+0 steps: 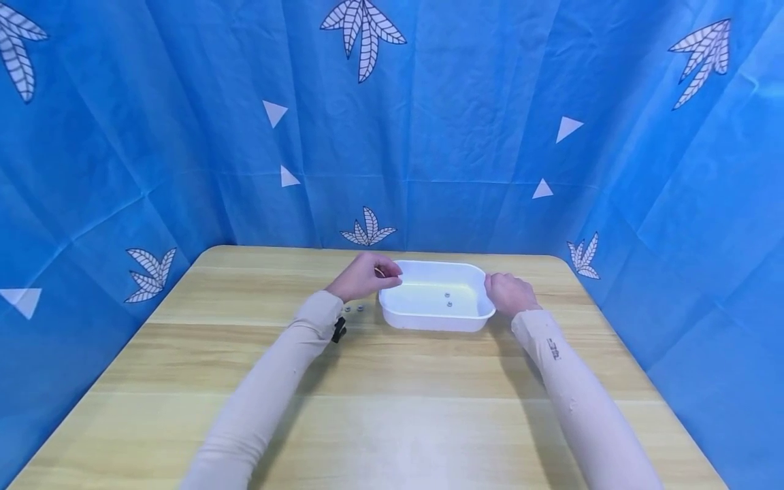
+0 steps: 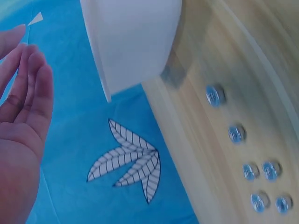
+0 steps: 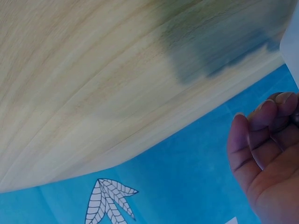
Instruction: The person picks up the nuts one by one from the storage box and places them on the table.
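Note:
A white oblong tray (image 1: 437, 321) is near the far side of the table, its shadow falling below it. My right hand (image 1: 510, 294) grips the tray's right end with curled fingers; the right wrist view shows those bent fingers (image 3: 239, 135) beside a white edge. Over the left rim is my left hand (image 1: 365, 274), thumb and forefinger tips close together. Nothing shows between the left fingers (image 2: 44, 88) in the left wrist view. Two small silvery nuts (image 1: 449, 304) lie inside the tray. Several more metal nuts (image 2: 237, 133) are on the table below the left hand.
The pale wooden tabletop (image 1: 392, 408) has rounded far corners. A blue curtain (image 1: 465, 122) printed with leaves and triangles surrounds the back and sides. A black strap piece (image 1: 339, 330) sits at the left cuff. In the head view, the left arm hides part of the table nuts.

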`<state>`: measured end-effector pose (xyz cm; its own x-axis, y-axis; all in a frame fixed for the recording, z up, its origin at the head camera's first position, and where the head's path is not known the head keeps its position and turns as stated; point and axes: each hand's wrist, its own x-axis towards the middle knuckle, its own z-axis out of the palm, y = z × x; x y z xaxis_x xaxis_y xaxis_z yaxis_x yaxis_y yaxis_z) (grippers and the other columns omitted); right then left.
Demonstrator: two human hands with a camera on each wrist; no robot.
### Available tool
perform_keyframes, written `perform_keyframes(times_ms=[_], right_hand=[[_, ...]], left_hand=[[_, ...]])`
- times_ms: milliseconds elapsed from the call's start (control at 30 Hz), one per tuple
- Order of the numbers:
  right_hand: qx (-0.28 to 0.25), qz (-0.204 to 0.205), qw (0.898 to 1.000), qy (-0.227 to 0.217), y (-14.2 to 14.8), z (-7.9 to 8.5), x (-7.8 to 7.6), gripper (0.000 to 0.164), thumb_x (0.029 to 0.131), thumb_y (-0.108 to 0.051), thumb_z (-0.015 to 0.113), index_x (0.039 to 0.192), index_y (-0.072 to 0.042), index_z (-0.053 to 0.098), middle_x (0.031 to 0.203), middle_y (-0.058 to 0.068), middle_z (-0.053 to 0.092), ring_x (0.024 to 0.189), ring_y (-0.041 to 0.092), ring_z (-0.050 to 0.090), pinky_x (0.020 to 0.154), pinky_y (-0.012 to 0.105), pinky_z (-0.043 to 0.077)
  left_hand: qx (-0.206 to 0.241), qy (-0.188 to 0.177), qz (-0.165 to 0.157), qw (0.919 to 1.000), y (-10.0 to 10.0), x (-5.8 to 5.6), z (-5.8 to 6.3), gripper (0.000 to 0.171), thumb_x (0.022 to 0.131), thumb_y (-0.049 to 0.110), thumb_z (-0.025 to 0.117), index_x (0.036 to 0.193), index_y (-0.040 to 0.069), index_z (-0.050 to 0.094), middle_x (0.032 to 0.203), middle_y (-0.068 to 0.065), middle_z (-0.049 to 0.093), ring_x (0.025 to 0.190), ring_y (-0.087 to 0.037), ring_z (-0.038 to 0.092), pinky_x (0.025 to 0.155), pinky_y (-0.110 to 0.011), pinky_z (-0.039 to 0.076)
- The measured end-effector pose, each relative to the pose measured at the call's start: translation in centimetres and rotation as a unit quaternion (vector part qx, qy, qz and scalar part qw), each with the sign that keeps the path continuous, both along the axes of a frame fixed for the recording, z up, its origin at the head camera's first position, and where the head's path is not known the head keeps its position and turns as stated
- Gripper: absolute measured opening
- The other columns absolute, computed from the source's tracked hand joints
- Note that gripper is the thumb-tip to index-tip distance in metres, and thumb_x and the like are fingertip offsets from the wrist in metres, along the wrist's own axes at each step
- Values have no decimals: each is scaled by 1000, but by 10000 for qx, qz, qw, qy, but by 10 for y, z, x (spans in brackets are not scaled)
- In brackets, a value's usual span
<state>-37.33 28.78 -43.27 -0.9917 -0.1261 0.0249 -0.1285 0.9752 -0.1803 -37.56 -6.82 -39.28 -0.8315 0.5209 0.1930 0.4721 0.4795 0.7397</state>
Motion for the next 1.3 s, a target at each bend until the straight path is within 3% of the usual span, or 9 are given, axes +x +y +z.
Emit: perform_keyframes(times_ms=[167,400,833,1300], right_hand=[[-7,-5,10000,-14,-1,0,1,59,110,-32,22,109,4,68,103,28,72,96,48,70,85,63,58],[-39,30,10000,-38,0,0,0,58,110,-32,22,111,4,68,102,26,72,96,46,70,85,62,58],[15,36,10000,12,-1,0,1,56,110,-30,23,112,3,67,104,27,72,98,47,69,85,63,58],[-42,34,10000,25,-1,0,1,54,111,-32,24,106,-1,68,99,22,73,92,40,71,82,60,59]], left_hand=[[-89,-50,-83,9999,14,-3,-4,26,92,14,78,114,2,76,104,-9,78,93,-19,71,88,-31,61],[-119,-207,-85,9997,33,2,-6,25,92,12,78,115,1,76,107,-10,78,94,-19,71,87,-28,61],[-311,-355,-173,9987,56,0,-25,26,93,11,77,116,-1,75,107,-11,78,94,-18,72,88,-27,61],[-638,-96,-363,9973,72,-5,-40,22,92,7,77,112,-1,77,104,-13,79,93,-19,74,87,-26,61]])
